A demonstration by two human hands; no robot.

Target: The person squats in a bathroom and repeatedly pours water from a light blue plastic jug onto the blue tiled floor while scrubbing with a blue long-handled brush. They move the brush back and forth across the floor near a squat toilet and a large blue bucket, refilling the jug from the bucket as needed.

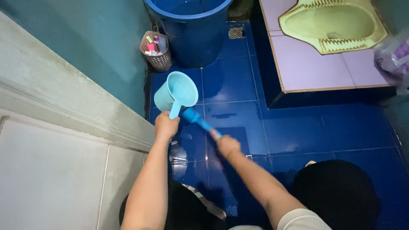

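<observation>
My left hand grips the handle of a light blue plastic water dipper, held with its mouth facing up over the wet blue floor tiles. Beside it, my right hand holds the handle of a blue scrub brush, whose head points up-left and lies just under the dipper. Both arms reach forward from the bottom of the view.
A big blue bucket of water stands at the top, with a small woven basket of toiletries at its left. A green squat toilet sits on a raised lilac platform. A teal wall and pale ledge run along the left. A floor drain shows.
</observation>
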